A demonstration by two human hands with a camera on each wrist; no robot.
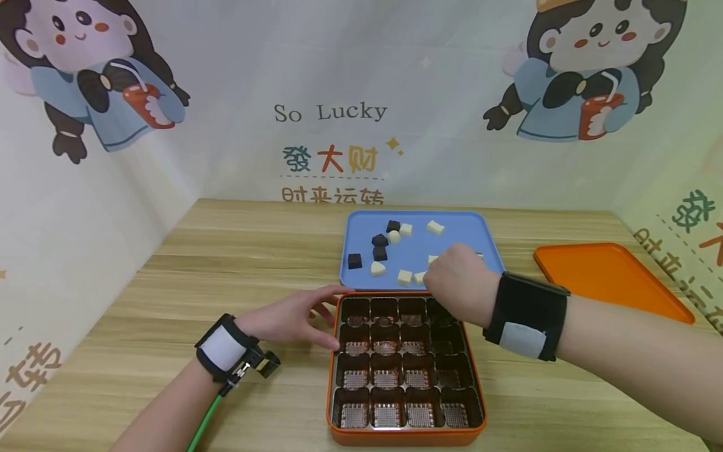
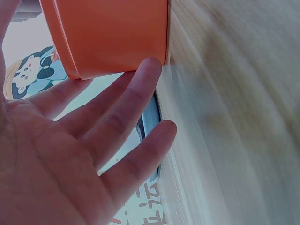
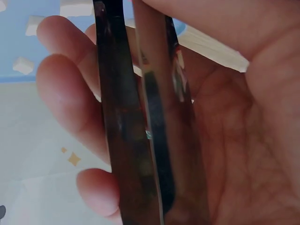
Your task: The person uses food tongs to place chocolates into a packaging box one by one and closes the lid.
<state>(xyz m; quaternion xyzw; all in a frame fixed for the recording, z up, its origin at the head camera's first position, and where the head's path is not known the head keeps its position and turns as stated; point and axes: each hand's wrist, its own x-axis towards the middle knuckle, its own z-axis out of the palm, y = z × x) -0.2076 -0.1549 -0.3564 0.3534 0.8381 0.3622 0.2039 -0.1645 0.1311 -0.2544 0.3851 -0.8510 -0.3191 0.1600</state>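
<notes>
One printed cloth backdrop (image 1: 418, 113), pale, with cartoon figures and "So Lucky" lettering. One wood-grain table (image 1: 237, 276). Clock directions for items on or over the table are read from the orange box (image 1: 407, 436) as hub, in the head view.

Blue tray (image 1: 463, 232): one, at 12 o'clock, just beyond the box, bearing the small pieces. Orange box: lidless, fitted with a brown insert (image 1: 405, 405), four compartments by four; contents of the far row too dark to identify. Orange tray (image 1: 610, 276): one, flat, at 2 o'clock, well apart.

Left hand (image 1: 294, 317): at 10 o'clock, fingers extended and spread, resting against the box's side, grasping nothing. Right hand (image 1: 460, 282): at 1 o'clock, over the box's far corner, clenched round metal tongs (image 3: 124, 112); tips hidden.

Wrist straps: two, black, left (image 1: 223, 345) and right (image 1: 528, 314), each with a pale patch.

Dark pieces (image 1: 354, 260): four, at the blue tray's 9 to 11. Pale pieces (image 1: 404, 277): several, from its 6 round through 9 to 12; others partly covered by the right hand.
</notes>
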